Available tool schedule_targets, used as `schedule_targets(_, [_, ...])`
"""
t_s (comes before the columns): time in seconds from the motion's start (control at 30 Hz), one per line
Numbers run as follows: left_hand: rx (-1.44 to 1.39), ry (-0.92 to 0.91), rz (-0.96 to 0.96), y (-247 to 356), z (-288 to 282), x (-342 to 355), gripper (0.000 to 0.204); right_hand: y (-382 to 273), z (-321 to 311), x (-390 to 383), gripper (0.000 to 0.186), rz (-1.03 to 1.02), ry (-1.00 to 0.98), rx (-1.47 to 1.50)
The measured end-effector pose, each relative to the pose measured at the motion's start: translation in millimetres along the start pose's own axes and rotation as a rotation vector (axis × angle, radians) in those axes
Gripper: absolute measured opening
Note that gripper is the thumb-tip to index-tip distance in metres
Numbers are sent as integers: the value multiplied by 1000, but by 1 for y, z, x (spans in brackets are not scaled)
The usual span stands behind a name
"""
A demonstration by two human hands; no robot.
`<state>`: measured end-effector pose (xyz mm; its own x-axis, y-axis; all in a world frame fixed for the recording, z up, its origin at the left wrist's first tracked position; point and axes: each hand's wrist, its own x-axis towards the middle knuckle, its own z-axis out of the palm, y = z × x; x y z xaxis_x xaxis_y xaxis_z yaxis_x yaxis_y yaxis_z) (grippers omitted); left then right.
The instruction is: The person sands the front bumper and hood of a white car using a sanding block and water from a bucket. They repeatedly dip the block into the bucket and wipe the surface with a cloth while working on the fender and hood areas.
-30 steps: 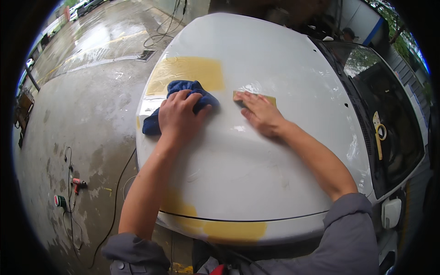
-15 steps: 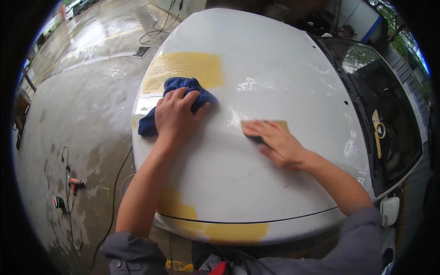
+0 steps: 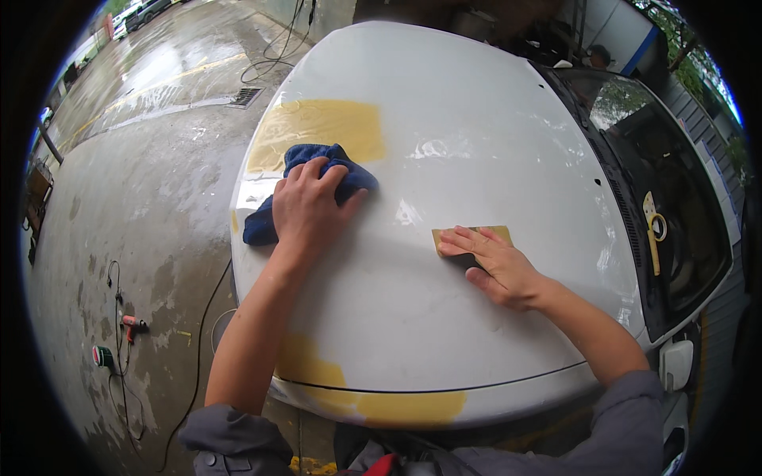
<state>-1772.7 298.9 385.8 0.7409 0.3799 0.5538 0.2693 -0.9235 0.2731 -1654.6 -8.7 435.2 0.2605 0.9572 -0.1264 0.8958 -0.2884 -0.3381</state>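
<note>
A white car hood [image 3: 429,317] lies under both my hands, wet and glossy in places. My left hand [image 3: 308,208] is closed over a bunched blue cloth [image 3: 260,225], pressing it to the hood near its left edge. Just beyond the cloth is a large yellowish patch [image 3: 325,127] on the paint. Right of the hood's middle, my right hand [image 3: 502,271] holds a tan piece of sandpaper [image 3: 500,232] against the surface, fingers laid over it and the thumb at its near side. A dark underside shows below the fingers.
More yellow patches [image 3: 305,362] mark the near left corner and the fender [image 3: 413,407]. At right, a yellow-handled tool [image 3: 654,238] rests by the windshield [image 3: 686,262]. An orange-red heat gun or drill [image 3: 132,324], a green can [image 3: 101,356] and cables [image 3: 205,333] lie on the wet floor.
My right hand has slid the sandpaper a little to the right and toward me over the hood. My left hand stays on the cloth. The whole view has shifted slightly.
</note>
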Motion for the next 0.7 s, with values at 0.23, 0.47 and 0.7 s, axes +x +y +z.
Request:
schedule_targets(0.23, [-77, -166, 35, 25, 8, 25, 49, 28, -12, 78, 54, 87, 131, -178])
schedule_targets(0.47, [-216, -52, 227, 26, 10, 24, 34, 5, -4, -21, 58, 9, 20, -159])
schedule_targets(0.7, [-283, -52, 535, 212, -25, 94, 29, 4, 0, 4, 52, 44, 198, -95])
